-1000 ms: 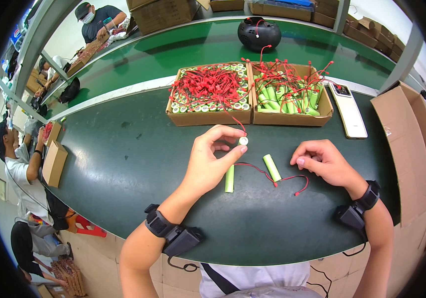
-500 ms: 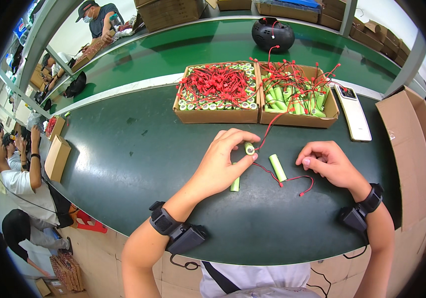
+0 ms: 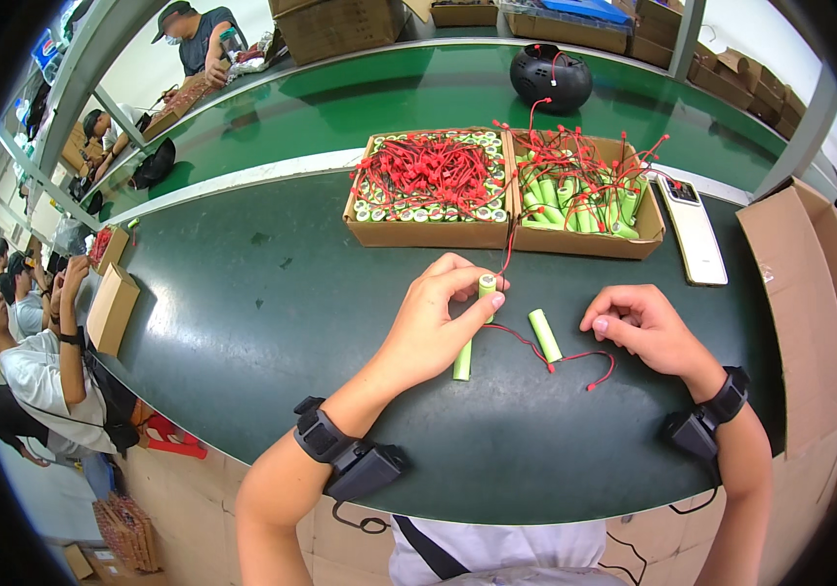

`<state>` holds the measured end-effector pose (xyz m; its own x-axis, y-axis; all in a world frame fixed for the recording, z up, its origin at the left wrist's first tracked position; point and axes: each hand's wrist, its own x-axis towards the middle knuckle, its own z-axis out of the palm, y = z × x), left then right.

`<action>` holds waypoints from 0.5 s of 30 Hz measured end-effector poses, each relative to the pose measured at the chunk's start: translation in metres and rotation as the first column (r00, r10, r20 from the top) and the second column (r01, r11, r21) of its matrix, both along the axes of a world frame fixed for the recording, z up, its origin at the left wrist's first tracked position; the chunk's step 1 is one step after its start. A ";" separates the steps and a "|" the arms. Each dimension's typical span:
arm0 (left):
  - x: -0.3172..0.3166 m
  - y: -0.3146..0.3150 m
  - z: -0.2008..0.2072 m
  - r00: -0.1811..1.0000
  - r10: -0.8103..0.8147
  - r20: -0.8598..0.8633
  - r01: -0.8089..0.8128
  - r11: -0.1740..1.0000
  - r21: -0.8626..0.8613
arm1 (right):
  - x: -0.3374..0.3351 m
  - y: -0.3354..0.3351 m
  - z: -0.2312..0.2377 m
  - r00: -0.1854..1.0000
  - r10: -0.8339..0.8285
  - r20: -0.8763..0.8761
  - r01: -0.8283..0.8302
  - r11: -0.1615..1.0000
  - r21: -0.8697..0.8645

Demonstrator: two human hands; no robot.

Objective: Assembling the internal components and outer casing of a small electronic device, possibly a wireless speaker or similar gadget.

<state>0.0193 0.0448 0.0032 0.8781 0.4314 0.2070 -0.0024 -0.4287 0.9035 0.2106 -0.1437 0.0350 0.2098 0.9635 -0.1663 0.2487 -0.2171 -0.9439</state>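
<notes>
Holding one green battery [image 3: 488,286] roughly upright, the left hand [image 3: 435,317] pinches it over the table [image 3: 262,313]. Right hand [image 3: 641,324]: fingers curled; contents cannot be determined. Left box [image 3: 428,234]: packed with upright batteries. Right box [image 3: 589,244]: batteries jumbled. Two loose batteries [image 3: 544,335] lie on the table.

I can't see the far end of one lying green cell [image 3: 462,364] behind the left hand [image 3: 435,317], nor the palm of the curled right hand [image 3: 641,327].
</notes>
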 end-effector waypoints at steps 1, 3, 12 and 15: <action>0.000 -0.001 0.002 1.000 0.001 0.002 -0.001 1.000 0.000 | 0.000 0.000 0.000 1.000 0.001 0.002 -0.001 1.000 0.000; 0.000 -0.002 0.006 1.000 -0.010 -0.020 0.011 0.999 0.032 | -0.001 0.000 0.001 1.000 -0.003 -0.001 0.003 1.000 0.003; -0.001 -0.001 0.005 0.999 -0.025 -0.040 0.033 0.981 0.189 | 0.000 0.000 -0.001 1.000 0.000 0.008 0.000 1.000 0.007; 0.000 -0.001 0.004 0.999 -0.007 -0.035 0.013 0.982 0.189 | 0.001 0.000 -0.002 1.000 -0.004 0.011 0.004 1.000 0.000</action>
